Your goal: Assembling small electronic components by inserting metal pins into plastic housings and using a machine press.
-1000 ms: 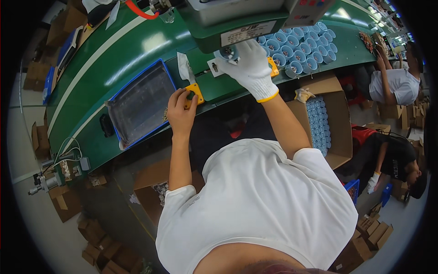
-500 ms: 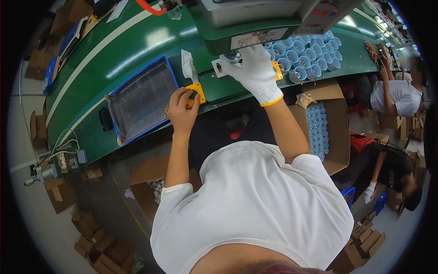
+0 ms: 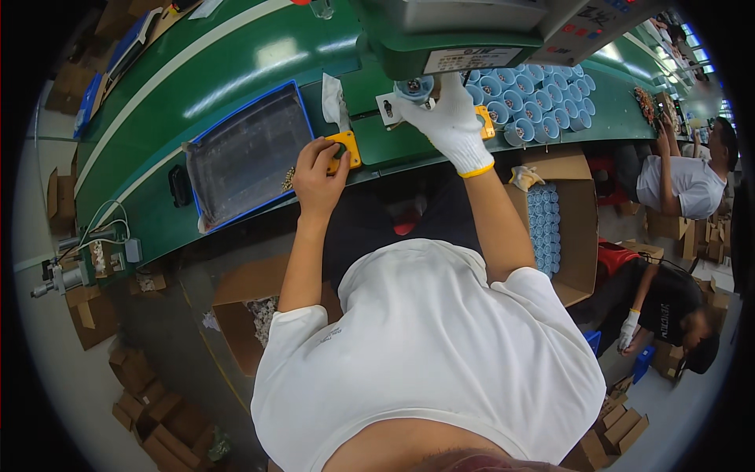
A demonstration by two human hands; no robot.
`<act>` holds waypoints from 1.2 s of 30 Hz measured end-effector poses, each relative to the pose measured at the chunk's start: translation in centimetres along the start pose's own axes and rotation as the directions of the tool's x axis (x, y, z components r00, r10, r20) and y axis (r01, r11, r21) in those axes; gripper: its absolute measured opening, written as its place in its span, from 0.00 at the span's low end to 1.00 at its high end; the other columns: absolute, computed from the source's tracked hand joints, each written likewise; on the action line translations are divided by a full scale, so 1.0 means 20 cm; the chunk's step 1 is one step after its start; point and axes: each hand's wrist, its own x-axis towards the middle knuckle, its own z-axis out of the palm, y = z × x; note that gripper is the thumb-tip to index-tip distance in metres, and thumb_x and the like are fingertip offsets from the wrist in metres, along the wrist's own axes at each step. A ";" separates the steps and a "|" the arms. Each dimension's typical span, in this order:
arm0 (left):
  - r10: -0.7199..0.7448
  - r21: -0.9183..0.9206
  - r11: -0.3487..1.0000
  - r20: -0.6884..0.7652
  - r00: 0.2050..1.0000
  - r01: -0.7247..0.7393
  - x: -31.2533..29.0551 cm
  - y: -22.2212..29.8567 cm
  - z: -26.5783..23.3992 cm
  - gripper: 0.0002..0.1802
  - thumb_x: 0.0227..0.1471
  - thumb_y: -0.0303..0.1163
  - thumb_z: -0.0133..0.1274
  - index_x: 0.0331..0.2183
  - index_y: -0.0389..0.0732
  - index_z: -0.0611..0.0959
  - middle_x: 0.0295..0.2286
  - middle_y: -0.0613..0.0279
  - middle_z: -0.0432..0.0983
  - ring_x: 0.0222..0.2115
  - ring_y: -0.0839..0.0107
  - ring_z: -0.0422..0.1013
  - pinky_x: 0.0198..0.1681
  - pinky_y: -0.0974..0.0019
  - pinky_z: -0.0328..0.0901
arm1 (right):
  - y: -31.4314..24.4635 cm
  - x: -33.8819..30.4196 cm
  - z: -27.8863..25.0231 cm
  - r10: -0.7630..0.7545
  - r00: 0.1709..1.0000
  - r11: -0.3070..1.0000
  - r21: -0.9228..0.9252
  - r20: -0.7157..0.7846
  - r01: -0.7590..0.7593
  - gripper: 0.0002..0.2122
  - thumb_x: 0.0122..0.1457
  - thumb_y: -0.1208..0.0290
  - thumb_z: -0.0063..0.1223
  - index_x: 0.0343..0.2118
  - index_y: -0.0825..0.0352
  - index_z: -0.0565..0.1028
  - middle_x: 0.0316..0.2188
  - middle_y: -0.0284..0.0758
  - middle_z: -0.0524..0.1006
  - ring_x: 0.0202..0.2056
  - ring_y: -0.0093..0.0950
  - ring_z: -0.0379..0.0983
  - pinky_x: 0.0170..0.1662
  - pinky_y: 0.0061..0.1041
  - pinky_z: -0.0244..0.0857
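My left hand [image 3: 317, 169] is bare and its fingers are curled over a yellow push-button box [image 3: 346, 148] at the bench's front edge, close to a dark round button. On my right hand [image 3: 450, 124] is a white knitted glove with a yellow cuff. It grips a light blue cup [image 3: 414, 88] with small pieces inside, thumb and fingers on either side, below a green and grey machine head [image 3: 464, 35]. The machine partly hides the cup and the gloved fingertips. Just right of the glove sits a second yellow button box [image 3: 485, 122].
Rows of filled blue cups [image 3: 543, 102] crowd the bench at right. A blue-rimmed tray [image 3: 252, 157] lies at left, beside a small pile of brass-coloured pieces [image 3: 289, 179]. An open carton [image 3: 578, 228] of blue cups stands below right. Two people work at far right.
My gloved right hand has come slightly down and right, and the cup in it shows more clearly below the machine. The left hand stays at the button box. The whole view has shifted slightly.
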 end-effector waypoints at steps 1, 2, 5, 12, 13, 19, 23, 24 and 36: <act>0.001 0.002 1.000 0.001 1.000 -0.001 0.00 0.00 0.00 0.11 0.51 0.29 0.74 0.37 0.38 0.91 0.41 0.56 0.86 0.49 0.53 0.83 0.52 0.53 0.78 | 0.01 -0.01 0.00 -0.002 1.000 1.000 -0.003 -0.001 0.002 0.24 0.55 0.60 0.75 0.50 0.68 0.79 0.42 0.44 0.85 0.46 0.45 0.84 0.51 0.39 0.78; 0.002 -0.001 1.000 -0.001 1.000 -0.002 0.00 0.00 0.01 0.11 0.51 0.29 0.74 0.37 0.38 0.91 0.41 0.56 0.86 0.49 0.53 0.83 0.52 0.53 0.78 | 0.03 -0.02 0.01 -0.065 0.997 0.997 -0.055 -0.031 0.063 0.24 0.55 0.61 0.76 0.49 0.69 0.79 0.42 0.43 0.85 0.45 0.43 0.85 0.51 0.37 0.78; -0.002 -0.007 1.000 -0.005 1.000 0.002 -0.01 0.01 0.00 0.11 0.51 0.29 0.74 0.37 0.38 0.91 0.41 0.56 0.86 0.49 0.53 0.83 0.51 0.53 0.78 | 0.02 -0.03 0.01 -0.135 0.988 0.988 -0.083 -0.080 0.128 0.24 0.55 0.62 0.78 0.49 0.69 0.79 0.42 0.42 0.85 0.44 0.39 0.85 0.49 0.34 0.78; 0.015 0.005 1.000 -0.021 1.000 -0.015 0.00 0.00 0.01 0.11 0.51 0.28 0.74 0.36 0.38 0.90 0.41 0.56 0.86 0.48 0.54 0.83 0.50 0.54 0.79 | 0.03 -0.02 0.00 -0.115 0.992 0.992 -0.055 -0.056 0.112 0.26 0.56 0.61 0.78 0.52 0.69 0.78 0.42 0.41 0.85 0.42 0.37 0.85 0.47 0.32 0.78; 0.022 0.006 1.000 -0.023 0.999 -0.022 0.00 0.00 0.01 0.11 0.51 0.28 0.74 0.36 0.38 0.90 0.40 0.56 0.86 0.48 0.54 0.83 0.49 0.54 0.79 | 0.02 -0.02 0.00 -0.114 0.992 0.992 -0.056 -0.056 0.111 0.26 0.56 0.61 0.78 0.52 0.69 0.78 0.42 0.41 0.85 0.42 0.37 0.85 0.47 0.32 0.78; 0.005 -0.013 1.000 0.004 1.000 -0.004 0.00 0.00 0.01 0.12 0.52 0.27 0.74 0.38 0.35 0.90 0.43 0.53 0.86 0.49 0.52 0.83 0.52 0.53 0.77 | -0.04 0.07 -0.08 0.048 0.988 0.943 -0.333 0.146 0.003 0.30 0.56 0.52 0.76 0.53 0.68 0.77 0.40 0.40 0.86 0.37 0.43 0.85 0.44 0.38 0.79; -0.033 0.029 0.999 0.000 0.999 0.033 -0.01 0.00 -0.04 0.12 0.53 0.29 0.74 0.39 0.36 0.90 0.43 0.53 0.86 0.49 0.52 0.83 0.52 0.54 0.77 | -0.09 0.02 -0.09 0.167 0.957 0.925 -0.375 0.237 -0.068 0.32 0.55 0.50 0.75 0.54 0.71 0.79 0.47 0.48 0.84 0.47 0.44 0.83 0.53 0.36 0.75; -0.032 0.020 0.999 0.046 0.998 0.031 0.01 0.03 -0.07 0.12 0.53 0.30 0.73 0.39 0.37 0.91 0.42 0.56 0.86 0.49 0.53 0.83 0.53 0.53 0.77 | -0.09 0.01 -0.10 0.081 0.978 0.908 -0.419 0.194 0.007 0.32 0.55 0.50 0.75 0.55 0.71 0.78 0.50 0.49 0.84 0.50 0.47 0.82 0.56 0.36 0.75; -0.411 0.163 0.899 0.634 0.655 0.406 0.12 -0.51 -0.71 0.11 0.57 0.35 0.69 0.40 0.39 0.93 0.38 0.55 0.85 0.39 0.53 0.82 0.43 0.53 0.74 | 0.56 -0.38 -0.28 -0.371 0.929 0.779 -0.548 -0.012 0.304 0.13 0.64 0.79 0.63 0.51 0.73 0.84 0.54 0.48 0.83 0.55 0.46 0.80 0.62 0.42 0.72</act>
